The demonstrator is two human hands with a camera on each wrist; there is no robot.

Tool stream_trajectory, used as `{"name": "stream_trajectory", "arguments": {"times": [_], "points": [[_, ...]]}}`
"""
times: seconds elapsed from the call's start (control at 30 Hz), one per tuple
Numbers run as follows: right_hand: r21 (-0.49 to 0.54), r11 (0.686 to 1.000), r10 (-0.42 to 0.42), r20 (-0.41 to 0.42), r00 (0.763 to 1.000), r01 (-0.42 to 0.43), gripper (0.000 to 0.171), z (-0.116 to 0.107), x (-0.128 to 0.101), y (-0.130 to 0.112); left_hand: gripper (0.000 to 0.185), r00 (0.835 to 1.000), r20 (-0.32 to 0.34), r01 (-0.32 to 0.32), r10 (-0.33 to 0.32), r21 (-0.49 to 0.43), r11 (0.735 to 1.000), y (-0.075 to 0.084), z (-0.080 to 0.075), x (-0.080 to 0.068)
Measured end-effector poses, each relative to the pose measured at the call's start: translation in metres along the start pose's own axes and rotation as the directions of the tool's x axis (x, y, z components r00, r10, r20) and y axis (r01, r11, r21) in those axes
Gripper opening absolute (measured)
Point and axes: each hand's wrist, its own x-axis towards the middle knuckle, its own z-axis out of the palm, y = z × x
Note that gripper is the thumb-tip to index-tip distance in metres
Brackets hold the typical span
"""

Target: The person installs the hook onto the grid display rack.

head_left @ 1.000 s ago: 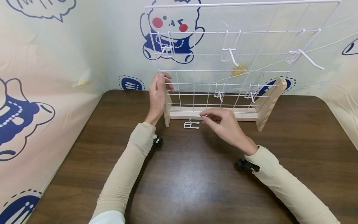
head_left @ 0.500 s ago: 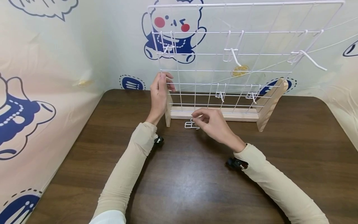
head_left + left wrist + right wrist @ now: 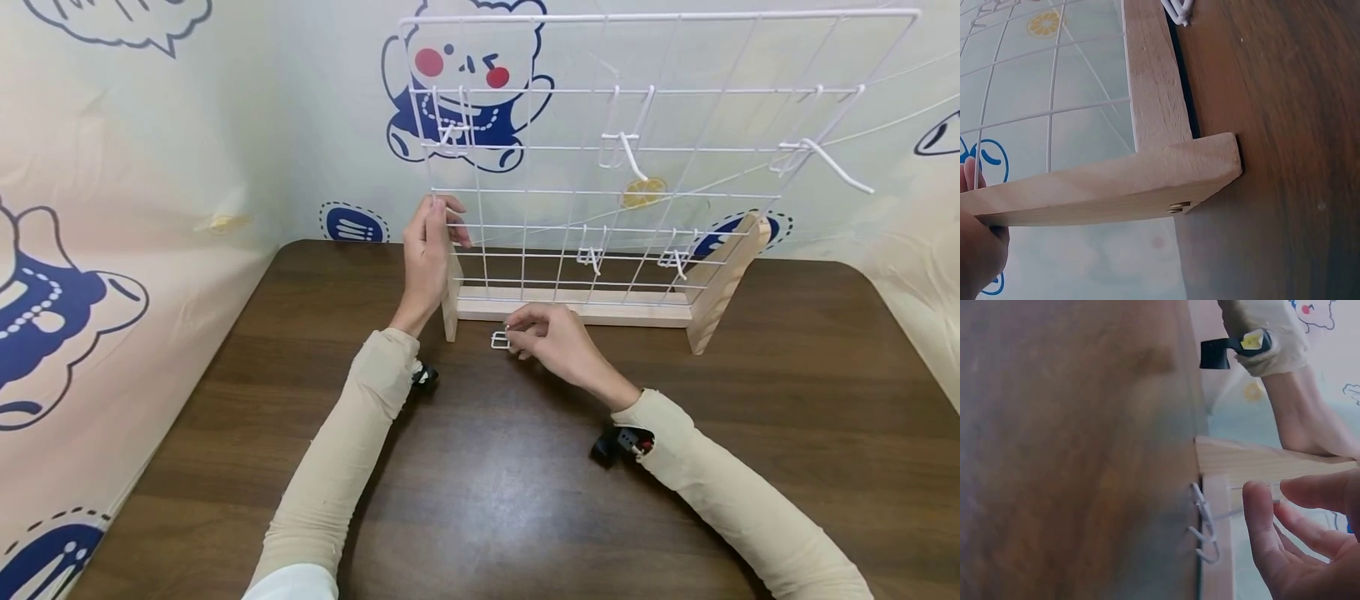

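A white wire grid rack [image 3: 525, 192] on a wooden stand [image 3: 573, 311] faces me, with several white hooks hung on it. My left hand [image 3: 426, 250] grips its left side, thumb in front and fingers round the edge; in the left wrist view it holds the wooden upright [image 3: 1097, 181]. A loose white wire hook [image 3: 499, 340] lies on the table before the stand's base. Its prong points up, and my right hand [image 3: 555, 337] pinches the prong's tip between thumb and fingers. The right wrist view shows this hook [image 3: 1205, 525] beside the base, below my fingertips [image 3: 1257, 497].
The hung hooks include a long one [image 3: 828, 162] at the upper right, one at the upper middle [image 3: 628, 154] and two small ones lower down. A brown wooden table [image 3: 487, 467] spreads in front. Behind stands a patterned sheet [image 3: 330, 108].
My right hand has moved left and slightly down to the loose hook, and its fingers have come together at the prong. The left hand has kept its hold on the rack.
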Motion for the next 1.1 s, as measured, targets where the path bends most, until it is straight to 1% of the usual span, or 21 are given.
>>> {"name": "stream_trajectory", "arguments": {"times": [0.1,0.2,0.33,0.47,0.67,0.83,1.0,1.1], "points": [[-0.022,1.000,0.011,0.004,1.000,-0.011,0.015,0.0028,0.0004,0.0019,0.036,1.000,0.006,-0.003,0.003,0.003,1.000,0.0009,-0.0015,-0.0001],[-0.029,1.000,-0.006,0.001,1.000,0.006,0.015,0.0048,0.0003,0.0041,0.034,1.000,0.012,-0.003,0.002,0.003,1.000,0.0008,-0.0014,-0.0005],[0.017,0.999,-0.028,0.017,0.999,0.027,0.018,0.0075,0.0011,0.0057,0.031,1.000,0.007,-0.008,0.008,0.005,1.000,0.0006,-0.0013,-0.0002],[0.070,0.997,-0.028,0.031,0.999,0.026,0.014,0.0091,0.0015,0.0065,0.033,1.000,0.006,-0.015,0.015,0.014,1.000,0.0003,-0.0015,0.0001],[0.082,0.996,-0.032,0.044,0.999,0.029,0.013,0.0055,0.0012,0.0067,0.033,1.000,0.005,-0.014,0.014,0.014,1.000,0.0001,-0.0011,0.0000],[0.062,0.998,-0.033,0.084,0.996,0.028,0.013,0.0005,0.0010,0.0052,0.034,1.000,0.009,-0.015,0.015,0.024,1.000,0.0005,-0.0011,0.0002],[0.136,0.991,-0.012,0.157,0.988,-0.010,0.016,0.0000,0.0010,0.0066,0.032,1.000,0.008,-0.017,0.017,0.028,0.999,-0.0001,-0.0015,0.0000],[0.167,0.986,0.001,0.177,0.984,-0.031,0.019,0.0014,0.0009,0.0084,0.034,1.000,0.007,-0.012,0.012,0.018,1.000,-0.0003,-0.0014,0.0000]]}}
